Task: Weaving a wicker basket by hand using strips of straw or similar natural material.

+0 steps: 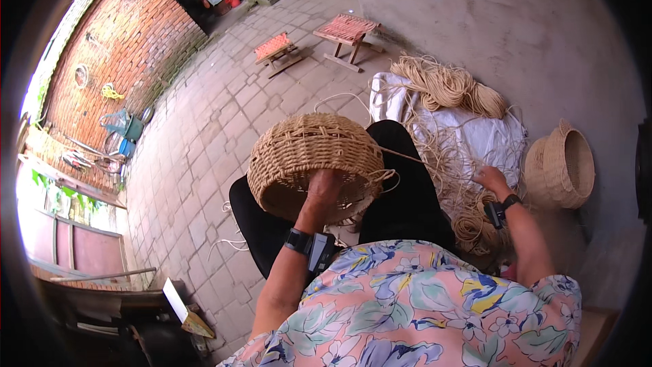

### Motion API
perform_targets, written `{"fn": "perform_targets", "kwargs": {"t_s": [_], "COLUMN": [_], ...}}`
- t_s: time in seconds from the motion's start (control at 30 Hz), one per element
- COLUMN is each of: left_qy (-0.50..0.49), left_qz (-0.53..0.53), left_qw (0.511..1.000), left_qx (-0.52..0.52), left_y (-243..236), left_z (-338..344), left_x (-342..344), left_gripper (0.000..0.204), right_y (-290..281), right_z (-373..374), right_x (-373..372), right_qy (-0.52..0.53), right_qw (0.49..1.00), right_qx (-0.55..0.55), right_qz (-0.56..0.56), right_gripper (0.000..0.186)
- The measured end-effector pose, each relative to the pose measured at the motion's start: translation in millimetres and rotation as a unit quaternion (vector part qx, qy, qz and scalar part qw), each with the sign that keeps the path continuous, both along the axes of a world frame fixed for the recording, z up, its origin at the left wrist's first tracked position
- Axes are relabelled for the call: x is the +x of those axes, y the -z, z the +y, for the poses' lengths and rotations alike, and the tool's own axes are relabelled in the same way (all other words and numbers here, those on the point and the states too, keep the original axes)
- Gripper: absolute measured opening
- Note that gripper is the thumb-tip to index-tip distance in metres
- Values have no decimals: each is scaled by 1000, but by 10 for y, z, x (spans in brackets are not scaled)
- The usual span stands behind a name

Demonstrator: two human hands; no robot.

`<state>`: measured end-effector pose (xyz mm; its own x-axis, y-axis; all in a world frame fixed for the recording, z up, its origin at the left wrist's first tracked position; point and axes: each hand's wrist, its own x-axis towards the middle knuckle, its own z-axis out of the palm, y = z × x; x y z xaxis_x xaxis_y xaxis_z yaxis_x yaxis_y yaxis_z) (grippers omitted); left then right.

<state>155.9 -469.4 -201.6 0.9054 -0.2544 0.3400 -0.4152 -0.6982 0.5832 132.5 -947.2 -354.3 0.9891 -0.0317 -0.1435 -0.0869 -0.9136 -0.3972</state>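
Observation:
A round tan basket [316,146] woven from cord sits tilted over my knees, its opening turned toward me. My left hand [324,185] reaches through that opening and holds the basket from inside; the wall hides its fingers. From the basket's right side a cord [404,155] stretches out toward my right hand [490,180]. The fingers of that hand are closed on the cord, off to the right above a tangle of loose cord [441,143]. A small loop of cord [387,178] sticks out at the basket's right rim.
To the right stands another woven basket [577,166] near the grey wall [502,20]. A thick cord hank [448,85] lies on a white sack [499,137]. Two low stools with red woven seats, a smaller one [273,47] and a larger one [346,28], stand ahead on the paving.

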Motion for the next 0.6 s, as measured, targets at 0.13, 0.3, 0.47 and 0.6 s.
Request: {"fn": "perform_targets", "kwargs": {"t_s": [0.13, 0.3, 0.47, 0.6], "left_qy": [35, 40, 20, 42], "left_qz": [-43, 34, 65, 39], "left_qw": [998, 998, 997, 998], "left_qx": [37, -16, 33, 35], "left_y": [-2, -57, -92, -86], "left_z": [-101, -150, -189, -254], "left_x": [46, 8, 43, 32], "left_gripper": [22, 23, 24, 26], "right_y": [-654, -1840, -1879, -1779], "right_z": [906, 2080, 2414, 2455], "right_x": [472, 468, 450, 504], "right_qy": [-25, -178, -208, -159], "right_qw": [966, 880, 842, 799], "right_qx": [199, 402, 482, 575], "right_qz": [-162, -178, -128, -75], "right_gripper": [29, 22, 12, 9]}}
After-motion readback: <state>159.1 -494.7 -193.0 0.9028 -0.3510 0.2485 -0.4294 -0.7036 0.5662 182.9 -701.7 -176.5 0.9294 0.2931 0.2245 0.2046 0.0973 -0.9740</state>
